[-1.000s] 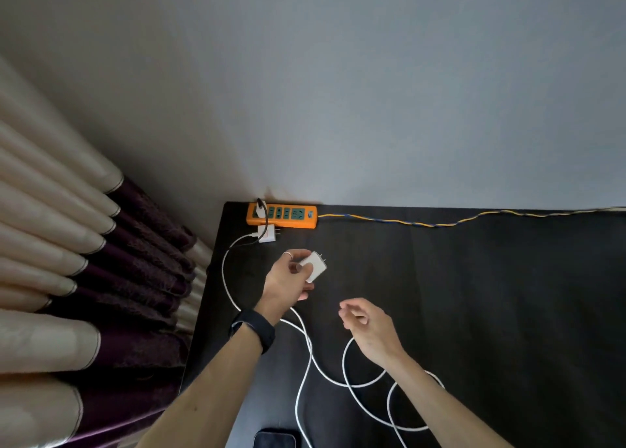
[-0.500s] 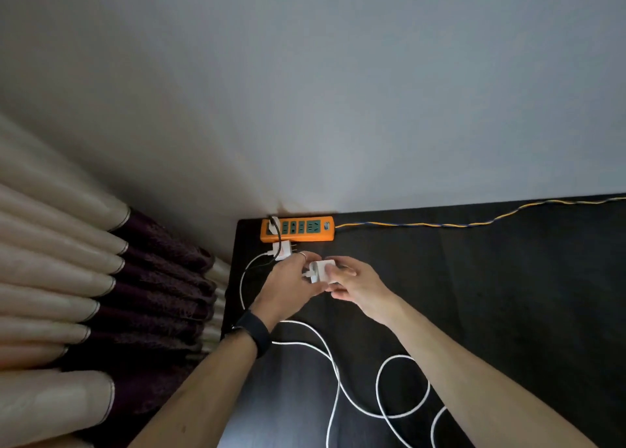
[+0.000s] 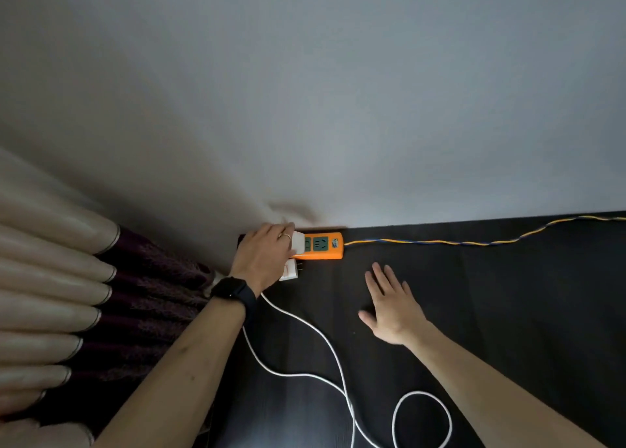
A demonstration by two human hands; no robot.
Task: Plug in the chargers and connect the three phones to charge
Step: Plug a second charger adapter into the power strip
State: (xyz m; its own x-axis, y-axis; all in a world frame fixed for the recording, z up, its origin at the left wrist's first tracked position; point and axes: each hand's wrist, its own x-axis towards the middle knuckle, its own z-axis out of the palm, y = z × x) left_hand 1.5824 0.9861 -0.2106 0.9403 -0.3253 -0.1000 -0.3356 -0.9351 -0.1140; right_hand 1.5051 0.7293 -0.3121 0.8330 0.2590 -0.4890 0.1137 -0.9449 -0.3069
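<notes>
Chargers (image 3: 298, 240) (image 3: 290, 271) two, power strip (image 3: 321, 246) one.

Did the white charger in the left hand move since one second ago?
Yes. The charger moved toward the wall, onto the orange power strip.

no txt, brand or number is legible anywhere. the orange pwr strip (image 3: 318, 246) has a small blue & white sticker (image 3: 335, 243) on its top face at the right end, near where the twisted cord leaves it, but the print is too small & blurred to read. the white charger (image 3: 290, 271) lying just beside the strip's front edge shows faint marks on its face, also unreadable.
</notes>
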